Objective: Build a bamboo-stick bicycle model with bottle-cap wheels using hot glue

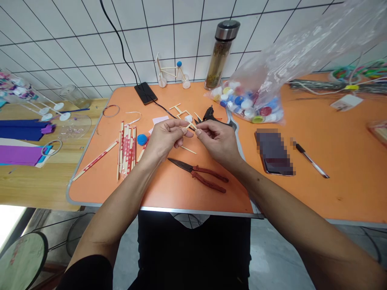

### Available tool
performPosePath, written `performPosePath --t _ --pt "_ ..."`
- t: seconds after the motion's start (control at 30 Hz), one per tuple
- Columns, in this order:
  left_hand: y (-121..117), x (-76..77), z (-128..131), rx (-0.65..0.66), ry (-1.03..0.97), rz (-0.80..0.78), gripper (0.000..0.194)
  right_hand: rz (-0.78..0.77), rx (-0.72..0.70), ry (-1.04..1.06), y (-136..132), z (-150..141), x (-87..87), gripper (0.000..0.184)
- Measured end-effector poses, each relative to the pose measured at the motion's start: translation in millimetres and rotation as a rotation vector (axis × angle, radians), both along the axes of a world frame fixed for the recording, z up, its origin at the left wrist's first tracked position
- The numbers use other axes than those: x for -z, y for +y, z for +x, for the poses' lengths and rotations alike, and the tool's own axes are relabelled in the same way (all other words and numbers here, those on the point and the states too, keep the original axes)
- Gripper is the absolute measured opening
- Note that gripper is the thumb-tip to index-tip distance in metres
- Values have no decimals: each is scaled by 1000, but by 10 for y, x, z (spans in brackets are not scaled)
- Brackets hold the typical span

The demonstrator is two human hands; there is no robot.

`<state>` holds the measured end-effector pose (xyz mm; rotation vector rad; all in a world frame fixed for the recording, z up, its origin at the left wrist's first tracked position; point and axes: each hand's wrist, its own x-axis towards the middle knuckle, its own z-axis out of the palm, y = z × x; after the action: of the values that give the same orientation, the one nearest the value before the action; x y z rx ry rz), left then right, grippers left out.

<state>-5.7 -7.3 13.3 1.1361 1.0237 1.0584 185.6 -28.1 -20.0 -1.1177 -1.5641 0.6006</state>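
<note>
Over the orange table my left hand (169, 137) pinches one end of short pale stick pieces (191, 125) that meet at an angle. My right hand (218, 139) closes its thumb and forefinger on their other end. Just beyond the fingers lie a small frame of pale sticks (179, 109) and a white round cap (188, 119). A black glue gun (209, 114) rests behind my right hand, partly hidden by it. Red-handled pliers (199, 172) lie with jaws open nearer to me. A blue bottle cap (142, 139) sits left of my left hand.
Chopsticks in red-and-white wrappers (128, 149) lie at the left. A stick model with wheels (173, 74), a glass tea flask (222, 54) and a bag of bottle caps (248, 104) stand at the back. At right are a phone (273, 153) and a pen (311, 160).
</note>
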Motion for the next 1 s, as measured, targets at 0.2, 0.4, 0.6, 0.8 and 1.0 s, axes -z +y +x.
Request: performPosePath --t 0.2,0.4,0.6,0.8,1.0 --pt "12 -1 16 -17 -32 -48 18 13 -15 -24 -3 9 4 16" --pt "15 34 10 -5 -29 -19 17 22 -16 -37 3 9 7 15" --pt "15 31 8 -26 11 -73 15 -8 -11 -6 26 -3 35 14" --pt "35 2 -12 -11 17 -128 13 -63 -34 1 22 -17 23 16" --pt "39 40 -18 -12 53 -95 32 -63 -36 1 13 -35 37 14"
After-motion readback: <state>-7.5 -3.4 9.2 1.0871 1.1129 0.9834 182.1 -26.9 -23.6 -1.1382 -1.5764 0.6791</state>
